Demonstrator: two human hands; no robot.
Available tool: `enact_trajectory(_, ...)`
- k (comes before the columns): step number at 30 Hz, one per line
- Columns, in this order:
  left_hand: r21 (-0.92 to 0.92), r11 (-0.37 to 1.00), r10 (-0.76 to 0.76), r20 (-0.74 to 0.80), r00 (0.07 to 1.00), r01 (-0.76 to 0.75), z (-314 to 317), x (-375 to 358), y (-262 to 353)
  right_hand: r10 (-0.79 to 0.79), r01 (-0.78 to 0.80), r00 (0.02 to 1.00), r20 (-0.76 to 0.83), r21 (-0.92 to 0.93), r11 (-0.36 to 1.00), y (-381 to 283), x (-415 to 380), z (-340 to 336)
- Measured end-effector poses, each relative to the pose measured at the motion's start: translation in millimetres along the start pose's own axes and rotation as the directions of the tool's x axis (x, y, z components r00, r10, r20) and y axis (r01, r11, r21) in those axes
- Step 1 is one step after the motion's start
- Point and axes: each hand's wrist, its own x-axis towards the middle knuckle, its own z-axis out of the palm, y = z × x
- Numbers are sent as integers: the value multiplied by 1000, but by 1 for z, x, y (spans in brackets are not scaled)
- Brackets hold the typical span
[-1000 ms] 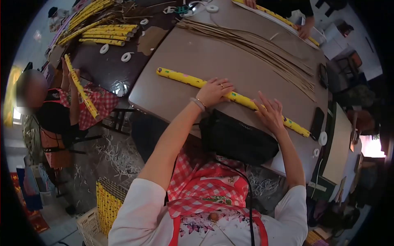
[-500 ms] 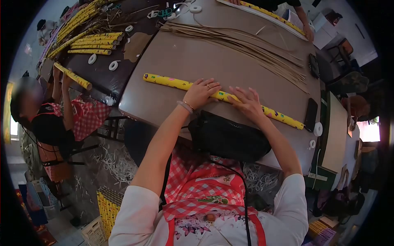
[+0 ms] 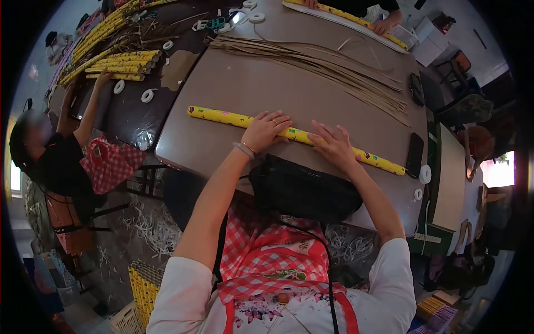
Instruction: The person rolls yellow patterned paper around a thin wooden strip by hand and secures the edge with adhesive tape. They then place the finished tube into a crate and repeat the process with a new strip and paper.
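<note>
Because the yellow patterned tube (image 3: 298, 135) lies slantwise on the table (image 3: 239, 83) beneath both hands, even pressure probably matters more than grip. The left hand (image 3: 264, 132) rests across it near the middle, fingers stretched out over the far side and unclenched; the right hand (image 3: 336, 147) lies farther along, fingers loose and spread. Neither appears to grasp the tube, though the palms' undersides are hidden. Done well, this calls for pressing lightly with both hands at once and moving them by the same amount, so that the tube does not swing askew or twist. The near side wants care: a black pouch (image 3: 303, 189) sits just short of the tube, and a dark flat slab (image 3: 414, 155) and a white roll (image 3: 425, 174) lie by its right end. The brown strips (image 3: 311, 67) are well apart on the far side, which leaves more room that way
</note>
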Motion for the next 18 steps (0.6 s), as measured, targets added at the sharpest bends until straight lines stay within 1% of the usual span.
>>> enact_trajectory(1, -11, 1000, -6, 4, 1000, 6, 0, 0, 1, -50, 49, 999, -15, -32, 998, 1, 0, 0)
enact_trajectory(2, -9, 1000, -6, 1, 1000, 6, 0, -1, 2, -52, 51, 999, -16, -34, 998, 1, -1, -1)
enact_trajectory(4, -18, 1000, -13, 10, 1000, 13, -1, 0, 2, -153, 150, 988, -6, -173, 974, 2, -6, -5)
enact_trajectory(5, -11, 1000, -8, 7, 1000, 8, -1, 0, 1, -152, 147, 988, -14, -177, 973, 2, -8, -8)
enact_trajectory(7, -35, 999, -15, 10, 1000, 15, 0, -1, 1, -257, 258, 966, 23, -98, 961, 2, -14, -13)
enact_trajectory(8, -33, 999, -15, 10, 1000, 16, 0, -1, 1, -259, 260, 966, 22, -98, 961, 1, -17, -15)
enact_trajectory(9, -32, 999, -14, 16, 1000, 15, 0, -1, 1, -84, 84, 995, -48, -3, 996, 0, -19, -16)
enact_trajectory(10, -31, 999, -13, 21, 1000, 13, -1, -1, 1, 99, -89, 990, -101, 104, 991, -1, -20, -17)
enact_trajectory(11, -29, 999, -14, 21, 1000, 14, -2, 0, 0, 98, -87, 990, -102, 105, 991, 0, -20, -18)
enact_trajectory(13, -2, 1000, -9, 58, 998, 9, -3, 0, 2, 196, -188, 973, -121, 74, 979, 2, -22, -20)
enact_trajectory(15, 9, 1000, -23, 61, 998, 23, -7, 1, 4, 162, -153, 979, -126, 76, 985, 5, -32, -3)
enact_trajectory(17, 22, 999, -43, 62, 997, 41, -7, 0, 6, 121, -111, 984, -132, 79, 991, 5, -30, -2)
enact_trajectory(18, -74, 995, -66, -36, 997, 63, -7, -2, 6, 106, -93, 981, -163, 85, 992, 6, -32, -2)
